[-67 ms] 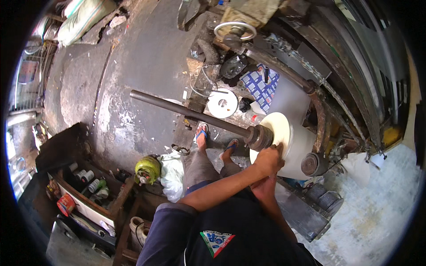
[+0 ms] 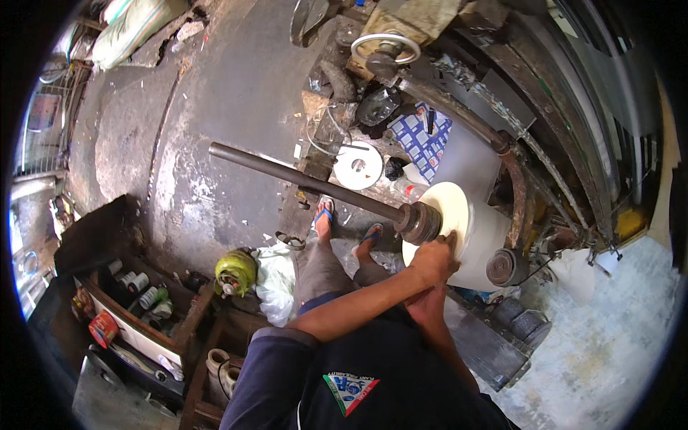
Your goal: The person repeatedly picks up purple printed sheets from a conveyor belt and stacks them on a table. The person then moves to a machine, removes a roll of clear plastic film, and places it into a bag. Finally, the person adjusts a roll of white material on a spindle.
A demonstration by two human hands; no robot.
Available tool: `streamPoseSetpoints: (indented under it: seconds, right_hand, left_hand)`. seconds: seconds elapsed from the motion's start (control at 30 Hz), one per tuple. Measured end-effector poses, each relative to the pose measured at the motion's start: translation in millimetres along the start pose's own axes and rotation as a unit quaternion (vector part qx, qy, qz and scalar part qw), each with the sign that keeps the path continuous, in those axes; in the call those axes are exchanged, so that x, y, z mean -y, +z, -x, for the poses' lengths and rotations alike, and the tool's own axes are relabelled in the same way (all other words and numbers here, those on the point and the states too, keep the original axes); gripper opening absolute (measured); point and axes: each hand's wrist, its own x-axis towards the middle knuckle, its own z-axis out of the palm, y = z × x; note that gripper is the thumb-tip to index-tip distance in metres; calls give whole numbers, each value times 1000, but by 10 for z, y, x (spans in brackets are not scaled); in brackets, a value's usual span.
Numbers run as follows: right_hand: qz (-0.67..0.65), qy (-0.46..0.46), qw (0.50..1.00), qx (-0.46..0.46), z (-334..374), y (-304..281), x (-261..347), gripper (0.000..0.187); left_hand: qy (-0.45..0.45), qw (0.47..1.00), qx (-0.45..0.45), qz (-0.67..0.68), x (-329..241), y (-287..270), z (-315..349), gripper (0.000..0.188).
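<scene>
A large roll of whitish film [image 2: 479,247] with a cream round end face [image 2: 450,201] is mounted on a long dark metal shaft [image 2: 304,179]. A thick ringed collar [image 2: 419,223] sits on the shaft against that face. My left hand [image 2: 433,262] is closed, its knuckles up, against the lower part of the roll's end face just below the collar. Whatever its fingers hold is hidden. My right hand [image 2: 428,302] lies directly under the left one, close to the roll's lower edge. Its fingers are covered by the left hand.
A handwheel [image 2: 385,49] and metal frame bars stand beyond the roll. On the floor lie a white disc [image 2: 358,166] and a blue patterned sheet [image 2: 423,143]. A green gas cylinder [image 2: 236,272] stands left of my legs, beside a wooden drawer of bottles [image 2: 147,301].
</scene>
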Motion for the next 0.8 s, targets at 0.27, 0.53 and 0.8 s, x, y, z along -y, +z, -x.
streamPoseSetpoints:
  seconds: [0.27,0.53,0.8]
  right_hand:
    - [5,-25,998,-54,28,175,-25,59]
    - [3,-17,1000,25,-41,-187,-31,56]
    - [233,52,969,57,292,-270,218,52]
  left_hand:
    - [-19,1000,5,-21,92,205,5,87]
    - [88,992,40,-78,133,81,-46,80]
    - [40,987,122,-99,-58,-23,-56,75]
